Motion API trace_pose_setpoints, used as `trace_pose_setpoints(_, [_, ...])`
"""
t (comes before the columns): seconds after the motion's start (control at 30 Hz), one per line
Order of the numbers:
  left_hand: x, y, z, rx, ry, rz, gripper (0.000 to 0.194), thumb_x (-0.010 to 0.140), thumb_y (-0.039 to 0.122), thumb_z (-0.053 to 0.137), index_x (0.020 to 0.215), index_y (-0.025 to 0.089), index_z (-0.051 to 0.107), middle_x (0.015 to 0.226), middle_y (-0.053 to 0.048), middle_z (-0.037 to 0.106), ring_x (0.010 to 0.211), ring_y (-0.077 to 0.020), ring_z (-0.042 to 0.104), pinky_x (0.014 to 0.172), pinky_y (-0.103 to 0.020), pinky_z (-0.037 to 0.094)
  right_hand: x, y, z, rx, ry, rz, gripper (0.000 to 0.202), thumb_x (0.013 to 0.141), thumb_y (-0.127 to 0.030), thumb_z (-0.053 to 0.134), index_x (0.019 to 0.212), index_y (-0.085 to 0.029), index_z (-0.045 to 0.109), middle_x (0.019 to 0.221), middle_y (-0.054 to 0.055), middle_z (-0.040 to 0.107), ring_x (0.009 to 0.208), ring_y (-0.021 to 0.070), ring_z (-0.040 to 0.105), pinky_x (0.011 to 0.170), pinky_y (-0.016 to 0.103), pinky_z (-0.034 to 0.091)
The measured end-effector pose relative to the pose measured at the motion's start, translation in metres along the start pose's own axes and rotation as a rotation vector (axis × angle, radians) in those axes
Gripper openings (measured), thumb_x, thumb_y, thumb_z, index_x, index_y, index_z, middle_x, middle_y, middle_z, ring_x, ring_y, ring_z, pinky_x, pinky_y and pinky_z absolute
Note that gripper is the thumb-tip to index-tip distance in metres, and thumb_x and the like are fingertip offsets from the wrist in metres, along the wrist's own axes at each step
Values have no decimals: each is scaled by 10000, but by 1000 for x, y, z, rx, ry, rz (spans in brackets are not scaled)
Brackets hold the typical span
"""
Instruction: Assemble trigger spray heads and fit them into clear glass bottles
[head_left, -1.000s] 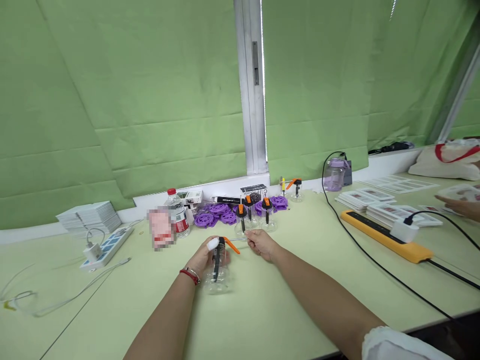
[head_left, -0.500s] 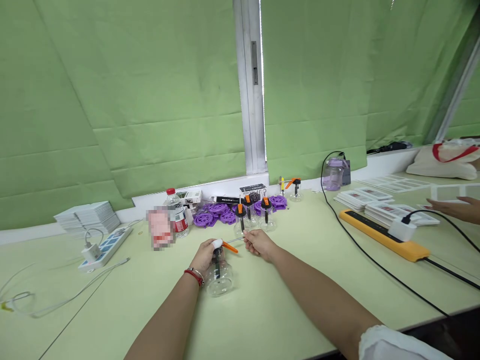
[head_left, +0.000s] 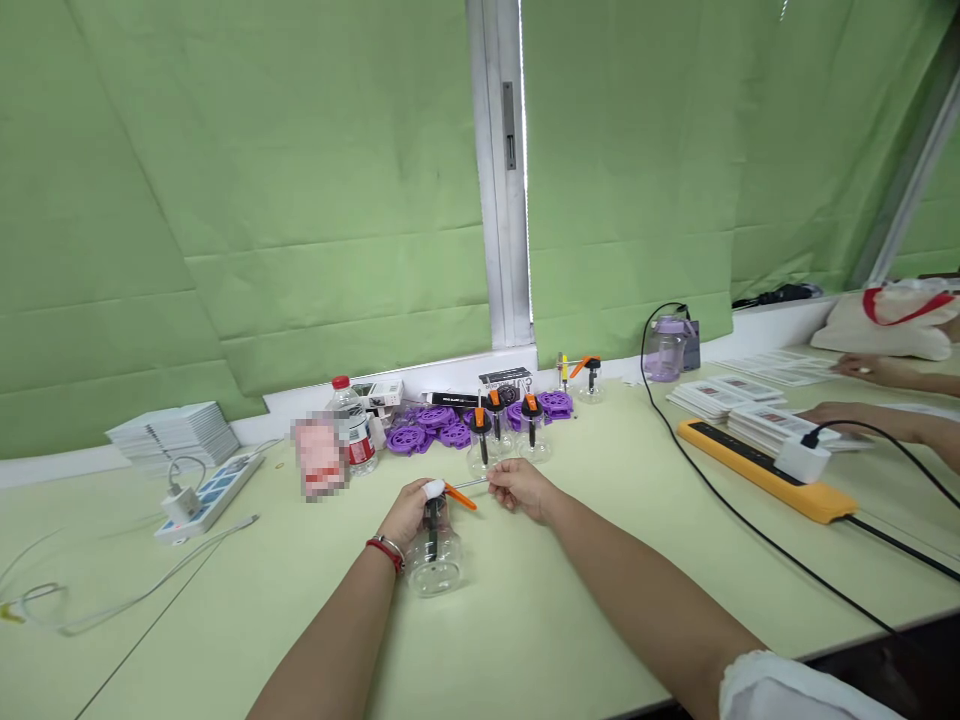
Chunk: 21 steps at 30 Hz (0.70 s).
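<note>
A clear bottle (head_left: 438,565) with a black inner stem and an orange lever (head_left: 460,496) is held at its top by my left hand (head_left: 407,514), which has a white cover on the thumb. From the bottle top a thin metal rod (head_left: 472,484) runs to the right. The fingers of my right hand (head_left: 520,488) are pinched on the rod's far end. Behind my hands stand similar clear bottles with black and orange tops (head_left: 532,425), and another (head_left: 591,380) is farther back.
Purple plastic parts (head_left: 437,418), a red-capped water bottle (head_left: 352,430) and small boxes lie behind. On the left is a white power strip (head_left: 214,498); on the right, a yellow one (head_left: 765,470), paper stacks (head_left: 709,397) and another person's hands (head_left: 870,415).
My hands keep their hold, with the bottle's base shifted slightly to the left. At the right, the other person's hands have moved, and both now reach over the papers.
</note>
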<state>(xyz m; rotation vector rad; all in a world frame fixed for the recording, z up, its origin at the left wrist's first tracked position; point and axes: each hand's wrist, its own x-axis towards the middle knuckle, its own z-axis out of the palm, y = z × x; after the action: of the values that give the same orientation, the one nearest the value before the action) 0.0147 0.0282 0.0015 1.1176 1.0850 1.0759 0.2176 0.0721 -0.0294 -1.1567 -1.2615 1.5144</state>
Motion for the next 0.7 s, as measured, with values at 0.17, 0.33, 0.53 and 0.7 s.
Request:
trace_pose_setpoints(0.17, [-1,2,0,15,1,-6,288,610,365,683,709,140,533,483,25,521,376,-105,471,384,-229,378,0,0,1,-20,12,16,247,799,-347,573,661,-149,520,468,-26,543,312,44,392,289,157,220])
trace_pose_setpoints(0.33, [0,2,-2,12,8,-3,267,623,353,673,717,139,541,501,13,541,386,-117,493,396,-243,395,1,2,1,-11,7,-10,243,770,-354,609,668,-147,533,508,-15,572,353,51,447,311,158,271])
trace_pose_setpoints(0.53, [2,1,-3,-5,-1,-6,268,628,352,676,730,140,548,505,8,546,385,-117,489,388,-241,389,-3,2,6,10,28,-56,196,724,-308,645,669,-154,537,479,-36,552,337,49,417,316,163,266])
trace_pose_setpoints(0.7, [2,3,-6,-9,10,-20,226,657,337,646,706,141,544,505,-2,551,385,-120,490,373,-239,392,-9,-3,9,77,19,-173,194,624,-235,708,736,-160,568,562,-40,586,452,67,502,438,195,404])
